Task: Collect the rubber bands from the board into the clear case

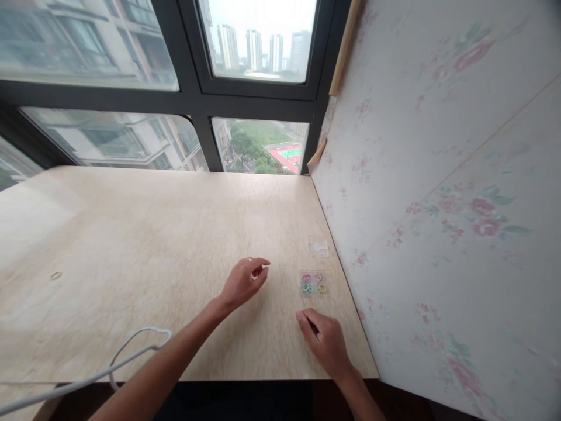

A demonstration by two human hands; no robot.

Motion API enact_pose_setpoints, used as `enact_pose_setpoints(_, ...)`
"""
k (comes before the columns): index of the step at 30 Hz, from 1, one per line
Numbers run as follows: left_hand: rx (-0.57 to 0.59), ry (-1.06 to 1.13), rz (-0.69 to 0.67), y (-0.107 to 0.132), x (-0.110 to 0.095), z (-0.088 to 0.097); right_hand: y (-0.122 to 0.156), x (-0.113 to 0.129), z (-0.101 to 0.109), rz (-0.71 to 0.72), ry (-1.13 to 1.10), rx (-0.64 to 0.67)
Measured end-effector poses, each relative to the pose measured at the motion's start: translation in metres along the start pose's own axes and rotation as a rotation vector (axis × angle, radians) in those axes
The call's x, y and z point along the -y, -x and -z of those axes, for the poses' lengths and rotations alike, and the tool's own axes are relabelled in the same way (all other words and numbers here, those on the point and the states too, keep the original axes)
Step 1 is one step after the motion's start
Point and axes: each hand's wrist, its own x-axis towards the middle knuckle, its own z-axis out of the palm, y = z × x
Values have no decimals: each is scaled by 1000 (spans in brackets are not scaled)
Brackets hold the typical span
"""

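My left hand [245,282] hovers over the pale marbled countertop [175,234], left of a small clear box. Its thumb and forefinger are apart, and the other fingers curl under. The clear box [301,275] has compartments with small elastic bands: pink-red ones [306,278], teal ones [306,287] and yellowish ones [322,288]. Just below the box, my right hand [325,342] is closed, thumb pressed against the bent forefinger. Whatever it may hold is hidden. Behind the box lies a clear plastic piece [318,246] that looks like a lid.
A single yellowish band [56,275] lies far left on the countertop. A white cable [131,355] loops near the front left, by my left forearm. Flowered wallpaper [416,204] covers the right wall. Dark-framed windows [193,102] stand along the back.
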Motion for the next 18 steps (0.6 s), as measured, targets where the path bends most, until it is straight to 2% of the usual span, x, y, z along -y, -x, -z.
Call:
enact_pose_setpoints(4, -206, -278, 44, 44, 39, 41, 0, -2, 1, -21, 8, 9)
enact_pose_setpoints(7, -235, -379, 132, 80, 63, 71, 3, -2, 1, -73, -60, 25)
enact_pose_setpoints(9, -237, -413, 203, 102, 76, 84, 5, 3, 0, -156, -193, 4)
enact_pose_setpoints(11, -273, -427, 264, 118, 86, 92, 4, 12, -3, -237, -339, -30)
enact_pose_setpoints(13, -341, -424, 301, 129, 95, 95, -1, 28, -8, -249, -428, -45)
enact_pose_setpoints(16, -432, -394, 331, 136, 104, 94, -23, 59, -20, -150, -473, 11)
enact_pose_setpoints(18, -447, -354, 337, 138, 106, 93, -46, 84, -33, -81, -493, 64)
